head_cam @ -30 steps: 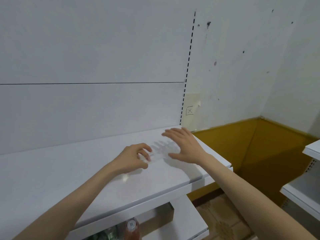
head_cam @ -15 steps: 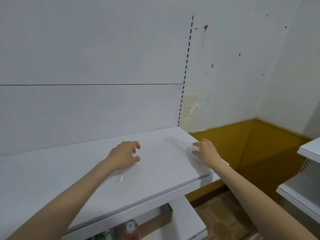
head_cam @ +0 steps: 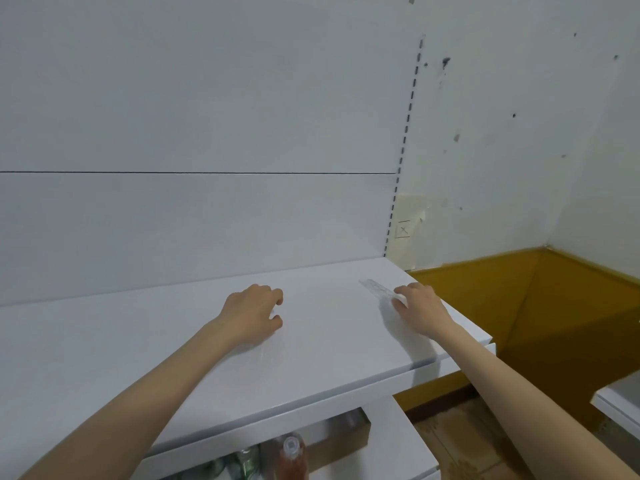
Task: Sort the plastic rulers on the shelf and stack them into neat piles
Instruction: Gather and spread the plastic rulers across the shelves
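The near end of the clear plastic ruler [head_cam: 378,288] is hidden under the fingers of the right hand [head_cam: 420,308], so whether it is pinched or merely touched cannot be told; its printed scale is too faint to read; the left hand [head_cam: 252,313] curls over the white shelf board [head_cam: 329,348], and whether anything clear lies beneath does not show; both forearms run off the bottom edge; the reddish plastic bottle [head_cam: 291,462] below is blurred and cut by that edge; the boxed mark on the cream paper slip [head_cam: 403,230] is unreadable.

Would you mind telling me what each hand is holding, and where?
Right hand pinches the clear ruler by its near end; left hand is curled, contents unclear.
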